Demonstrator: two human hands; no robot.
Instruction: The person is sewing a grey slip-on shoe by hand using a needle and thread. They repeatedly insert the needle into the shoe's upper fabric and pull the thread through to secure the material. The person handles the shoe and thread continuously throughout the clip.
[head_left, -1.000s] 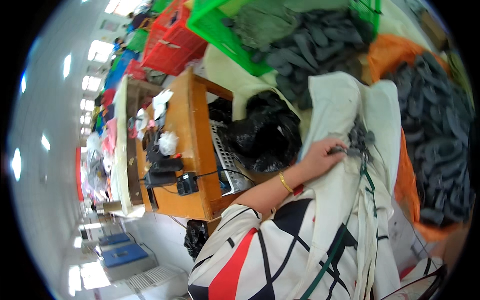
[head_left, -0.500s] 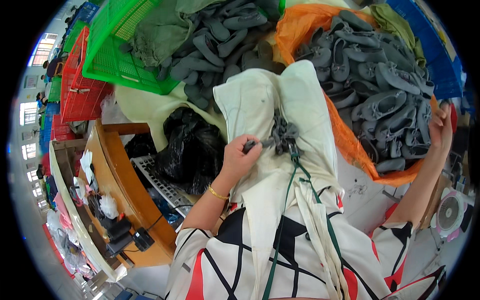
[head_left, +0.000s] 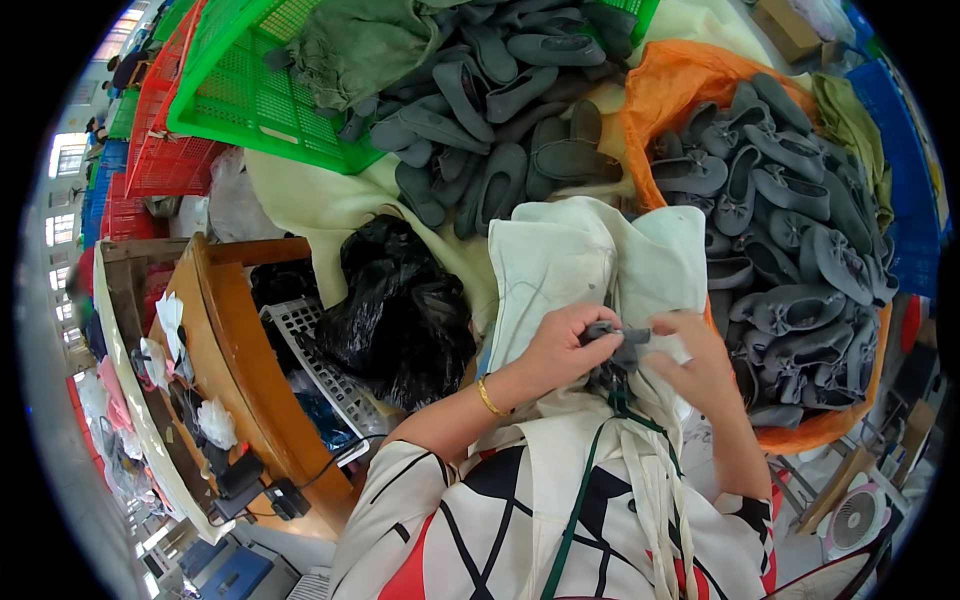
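Note:
Over my apron-covered lap, my left hand (head_left: 572,348) pinches a small grey fabric bow (head_left: 630,345). My right hand (head_left: 698,362) is at the bow's right side, thumb and forefinger apart, fingertips close to its end; whether they touch it I cannot make out. Just below, a bunch of grey bows (head_left: 610,380) lies on the white apron (head_left: 555,255), partly hidden by my hands. A dark green cord (head_left: 578,500) runs from that bunch up over my patterned top.
Grey slip-on shoes (head_left: 500,90) pile up beside a green crate (head_left: 270,110). More fill an orange sack (head_left: 650,100) at right. A black plastic bag (head_left: 400,310) and wooden desk (head_left: 230,350) stand left. A small fan (head_left: 857,520) is at lower right.
My right hand has come from the orange sack at the far right to the bow over my lap. My left hand has shifted rightward, still pinching grey fabric. The view has shifted too.

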